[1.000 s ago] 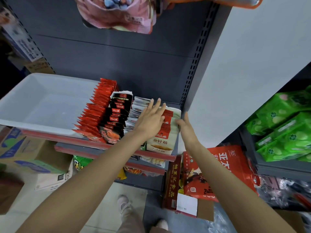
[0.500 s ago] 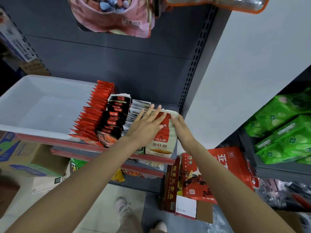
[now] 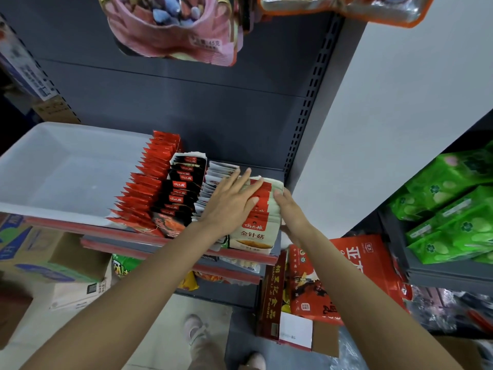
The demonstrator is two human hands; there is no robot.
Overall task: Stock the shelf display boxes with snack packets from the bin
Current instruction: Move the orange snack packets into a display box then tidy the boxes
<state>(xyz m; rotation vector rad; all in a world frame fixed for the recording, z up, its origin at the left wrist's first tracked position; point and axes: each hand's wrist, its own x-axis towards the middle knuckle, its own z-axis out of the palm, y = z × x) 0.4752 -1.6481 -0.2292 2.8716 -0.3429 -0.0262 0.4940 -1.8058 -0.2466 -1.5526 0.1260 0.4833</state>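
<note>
Snack packets (image 3: 254,222), cream and red, stand at the shelf's right end. Left hand (image 3: 229,202) lies flat on them, fingers straight; right hand (image 3: 292,213) presses their side. Beyond, the white bin (image 3: 53,166) looks empty. Uneven pressure could topple the row.

Open bin (image 3: 66,166) (packet rows (image 3: 160,188) rightward)

The light is soft and even and seems to come from above. The white wall (image 3: 400,124) on the right is bright. The grey back panel (image 3: 186,108) is dim, and the far left corner is almost black. Faint shine sits on the white bin (image 3: 66,169) and on the green packets (image 3: 453,209). Straight lines bend near the edges. The hanging pink bag (image 3: 173,25) looks soft and a bit blurry.
</note>
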